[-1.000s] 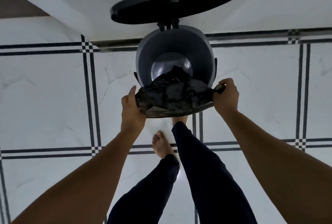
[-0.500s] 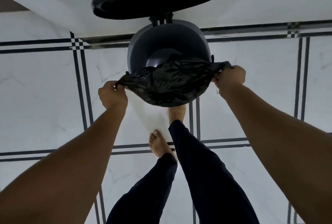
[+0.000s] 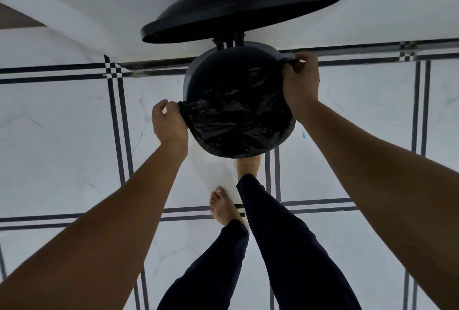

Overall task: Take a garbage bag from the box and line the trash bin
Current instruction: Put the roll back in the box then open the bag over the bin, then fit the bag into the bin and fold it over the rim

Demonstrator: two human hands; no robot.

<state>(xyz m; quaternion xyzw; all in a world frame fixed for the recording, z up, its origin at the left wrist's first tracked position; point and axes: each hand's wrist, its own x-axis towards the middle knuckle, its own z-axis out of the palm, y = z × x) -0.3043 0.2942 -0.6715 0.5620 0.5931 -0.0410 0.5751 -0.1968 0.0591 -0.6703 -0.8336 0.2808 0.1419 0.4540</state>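
A round grey trash bin (image 3: 198, 71) stands on the floor (image 3: 62, 123) in the upper middle of the frame, seen from above. Its black lid (image 3: 241, 9) is tipped up and back on a hinge behind the bin, toward the white wall at the top of the frame. A black garbage bag (image 3: 238, 116) is spread across the mouth of the bin, its crinkled plastic covering most of the opening and wrapping over the near rim, so the inside of the bin is hidden.

The left hand (image 3: 169, 123) is at the left edge of the bin, fingers and thumb closed together on a bunched bit of the bag's edge, which it holds just outside the rim. The right hand (image 3: 301, 81) is at the upper right edge of the bin, its fingers pinched on another bit of the bag's edge, stretched over the rim at that point. Both bare forearms reach in from the lower corners of the frame.

Below the bin, in the lower middle of the frame, are the person's two legs in dark trousers (image 3: 285, 247). The left bare foot (image 3: 223, 208) rests on the floor, and the right foot (image 3: 248, 165) is partly hidden under the near side of the bin. The floor is pale marbled tile crossed by paired dark lines.
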